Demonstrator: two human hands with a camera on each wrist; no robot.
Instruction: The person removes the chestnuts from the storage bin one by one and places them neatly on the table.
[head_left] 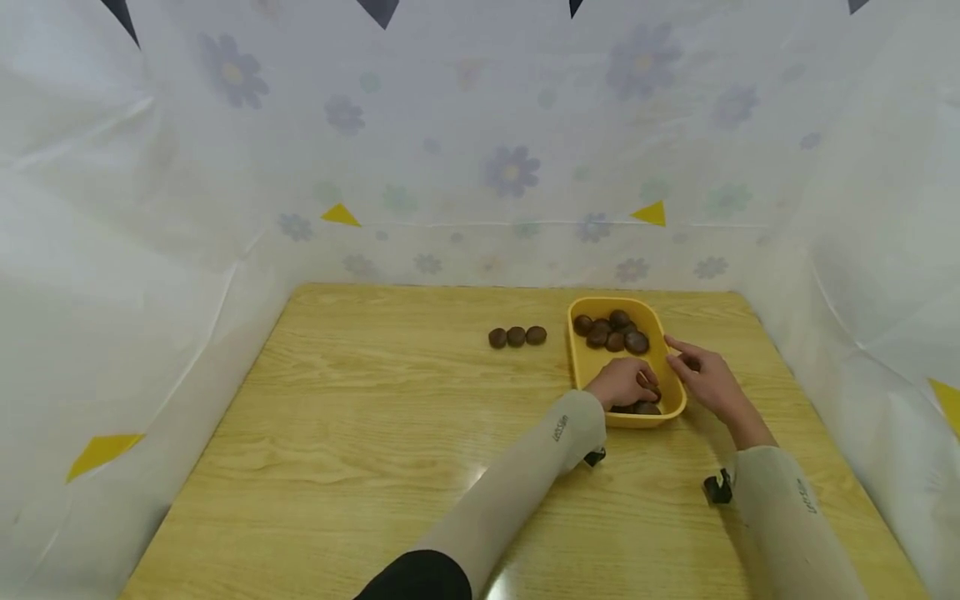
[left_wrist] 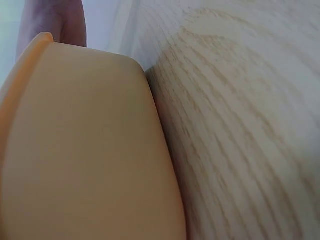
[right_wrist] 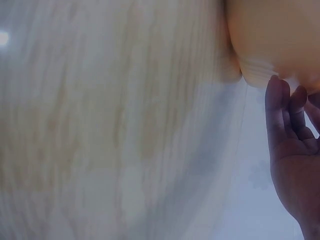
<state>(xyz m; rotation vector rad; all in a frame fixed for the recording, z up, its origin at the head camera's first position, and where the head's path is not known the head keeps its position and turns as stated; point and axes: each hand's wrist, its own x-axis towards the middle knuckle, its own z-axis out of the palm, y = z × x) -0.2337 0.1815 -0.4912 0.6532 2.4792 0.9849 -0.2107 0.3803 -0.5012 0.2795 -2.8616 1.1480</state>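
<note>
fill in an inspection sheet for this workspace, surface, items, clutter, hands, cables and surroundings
Surface: wood-grain table, with glare near its front.
Job's things: yellow tray on the table's right side; far cluster of brown round pieces inside it, near pieces partly hidden; row of three similar pieces lies left of the tray.
Clutter: nothing seen.
Hands: left hand reaches into the tray's near part, fingers at a brown piece, grip unclear; right hand touches the tray's right side.
Cables: nothing seen.
Surroundings: pale sheeting on three sides, flower prints at the back, yellow triangles on it.
</note>
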